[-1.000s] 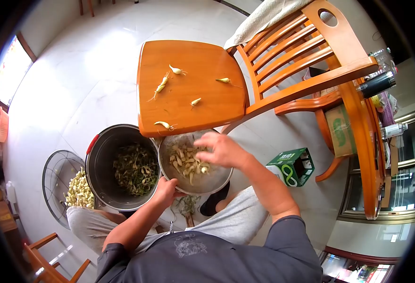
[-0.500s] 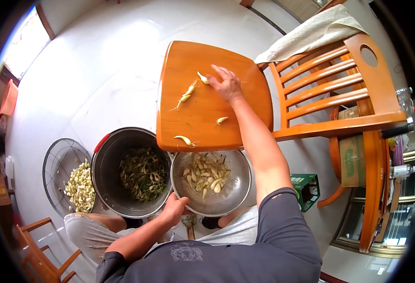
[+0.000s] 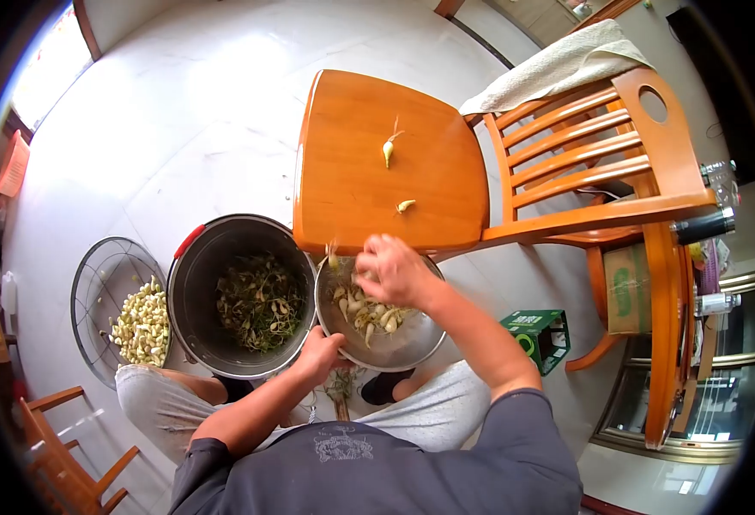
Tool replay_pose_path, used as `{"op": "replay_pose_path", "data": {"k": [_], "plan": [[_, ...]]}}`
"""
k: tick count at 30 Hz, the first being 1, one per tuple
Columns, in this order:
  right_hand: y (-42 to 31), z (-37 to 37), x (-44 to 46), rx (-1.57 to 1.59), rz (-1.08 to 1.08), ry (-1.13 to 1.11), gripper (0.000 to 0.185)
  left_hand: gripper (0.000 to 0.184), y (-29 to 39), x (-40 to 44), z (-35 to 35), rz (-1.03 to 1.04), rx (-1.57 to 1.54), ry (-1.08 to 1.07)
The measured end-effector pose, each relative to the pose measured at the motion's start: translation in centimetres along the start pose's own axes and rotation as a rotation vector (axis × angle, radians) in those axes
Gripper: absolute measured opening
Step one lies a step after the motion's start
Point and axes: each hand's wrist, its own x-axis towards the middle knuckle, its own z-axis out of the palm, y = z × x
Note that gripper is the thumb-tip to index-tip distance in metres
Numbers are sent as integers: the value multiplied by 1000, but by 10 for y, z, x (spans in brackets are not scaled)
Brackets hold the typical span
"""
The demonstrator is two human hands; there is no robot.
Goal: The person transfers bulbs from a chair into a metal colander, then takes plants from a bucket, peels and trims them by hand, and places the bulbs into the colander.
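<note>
My left hand is closed on the near left rim of a metal mesh strainer. Inside it lies a pile of pale, rooty onion-like bulbs. Over the strainer's far side hovers my right hand, its fingers bent but apart and nothing visible in them. A blurred bulb is at the chair's near edge, left of that hand. On the wooden chair seat lie two more bulbs, one at the middle and one nearer.
Left of the strainer stands a deep metal pot holding unpeeled bulbs with green stems. Beyond it, a wire basket contains cleaned white bulbs. A green box is on the floor at right. A cloth hangs over the chair back.
My right hand has come from the far part of the seat down over the strainer. Several bulbs have left the seat, and one has shifted. My left hand still grips the strainer.
</note>
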Motion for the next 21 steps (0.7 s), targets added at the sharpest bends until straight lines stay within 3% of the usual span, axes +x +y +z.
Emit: {"op": "replay_pose_path", "data": {"k": [2,6,8,10,12,15,18,19,21], "plan": [[-12,-4,-31,195,45,-69,14,46,0,2,-2,-7,-18,-47],[13,-25,-8,243,128,223,17,38,-3,-3,4,27,-12,-5],[53,-26,32,188,217,422,27,39,-13,0,4,48,-11,8],[92,-33,75,-8,285,409,41,38,-22,3,1,55,8,19],[142,-17,110,-4,361,408,47,38,-31,4,-1,40,40,25],[161,-16,129,-40,394,177,41,33,-30,-7,4,24,55,88],[143,-8,103,-52,443,214,24,36,-39,-7,-4,-4,40,86],[125,-1,81,-83,338,391,13,38,-43,-4,-9,-11,40,74],[99,12,31,-64,323,437,9,38,-35,-15,-7,-13,59,42]]}}
